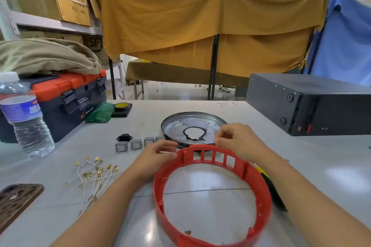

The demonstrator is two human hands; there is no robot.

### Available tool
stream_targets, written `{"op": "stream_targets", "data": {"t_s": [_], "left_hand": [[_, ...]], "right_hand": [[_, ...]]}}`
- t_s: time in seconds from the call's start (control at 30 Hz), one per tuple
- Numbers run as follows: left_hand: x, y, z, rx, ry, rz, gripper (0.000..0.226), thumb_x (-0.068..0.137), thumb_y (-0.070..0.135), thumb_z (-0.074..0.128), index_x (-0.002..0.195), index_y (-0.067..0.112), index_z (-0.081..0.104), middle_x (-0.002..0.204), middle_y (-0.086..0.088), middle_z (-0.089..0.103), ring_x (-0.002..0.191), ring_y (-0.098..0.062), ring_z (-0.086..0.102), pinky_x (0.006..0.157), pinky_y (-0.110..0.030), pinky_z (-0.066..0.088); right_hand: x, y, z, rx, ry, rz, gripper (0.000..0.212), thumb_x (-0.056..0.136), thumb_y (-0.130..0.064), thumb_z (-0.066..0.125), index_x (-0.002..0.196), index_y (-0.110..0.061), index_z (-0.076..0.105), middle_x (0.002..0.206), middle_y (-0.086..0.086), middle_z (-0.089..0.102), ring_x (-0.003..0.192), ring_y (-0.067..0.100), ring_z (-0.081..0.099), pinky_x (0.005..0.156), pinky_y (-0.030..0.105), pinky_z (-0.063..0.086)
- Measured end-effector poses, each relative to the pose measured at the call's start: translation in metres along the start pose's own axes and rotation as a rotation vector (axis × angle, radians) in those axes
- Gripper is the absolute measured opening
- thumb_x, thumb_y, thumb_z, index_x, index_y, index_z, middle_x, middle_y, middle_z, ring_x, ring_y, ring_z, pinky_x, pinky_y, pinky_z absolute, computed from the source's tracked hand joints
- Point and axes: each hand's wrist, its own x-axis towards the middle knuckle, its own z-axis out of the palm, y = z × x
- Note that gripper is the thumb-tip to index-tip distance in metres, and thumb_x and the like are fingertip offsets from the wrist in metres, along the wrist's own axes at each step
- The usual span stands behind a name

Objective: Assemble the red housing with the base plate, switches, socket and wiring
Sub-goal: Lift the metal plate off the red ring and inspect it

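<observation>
The red housing, a wide ring with a row of rectangular slots in its far wall, lies flat on the table in front of me. My left hand pinches the far rim left of the slots. My right hand grips the rim right of them with curled fingers. Just behind lies the round metal base plate with a black wire loop in it. Left of the plate sit several grey switches in a row and a black socket. White wires with brass terminals lie further left.
A yellow-and-black tool lies against the housing's right side. A water bottle, a red-lidded toolbox and a phone stand at the left. A large black metal box fills the right rear.
</observation>
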Motion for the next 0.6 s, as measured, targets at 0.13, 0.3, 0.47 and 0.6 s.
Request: {"op": "stream_targets", "data": {"t_s": [0.13,0.3,0.47,0.6], "left_hand": [[0.003,-0.01,-0.003,-0.101,-0.037,-0.021,0.024,0.084,0.0,0.061,0.097,0.018,0.07,0.1,-0.006,0.073,0.081,-0.017,0.068,0.072,-0.031,0.053],[0.003,-0.007,-0.007,-0.116,-0.087,0.009,0.035,0.084,-0.007,0.054,0.083,0.021,0.076,0.088,-0.005,0.075,0.072,-0.01,0.069,0.06,-0.018,0.052],[0.003,-0.006,-0.012,-0.084,-0.063,-0.016,0.038,0.084,-0.002,0.055,0.081,0.03,0.075,0.085,0.0,0.076,0.068,-0.008,0.068,0.058,-0.023,0.05],[0.002,-0.005,-0.012,-0.075,-0.054,-0.04,0.034,0.084,0.0,0.056,0.084,0.029,0.075,0.086,-0.001,0.075,0.067,-0.01,0.067,0.057,-0.026,0.049]], "right_hand": [[0.028,0.003,0.016,-0.108,-0.049,0.027,0.017,0.088,-0.01,0.061,0.081,-0.024,0.067,0.084,-0.013,0.062,0.064,-0.003,0.053,0.056,0.004,0.038],[0.054,-0.002,0.027,-0.327,-0.156,0.038,0.019,0.091,-0.01,0.058,0.104,-0.013,0.072,0.112,0.001,0.068,0.098,0.013,0.059,0.084,0.02,0.045],[0.061,-0.007,0.022,-0.48,-0.345,0.118,0.026,0.09,-0.008,0.054,0.108,-0.013,0.071,0.117,0.0,0.067,0.106,0.016,0.059,0.086,0.021,0.044],[0.061,-0.006,0.02,-0.514,-0.363,0.137,0.03,0.086,-0.002,0.052,0.103,-0.015,0.073,0.111,-0.001,0.069,0.101,0.015,0.06,0.079,0.02,0.046]]}}
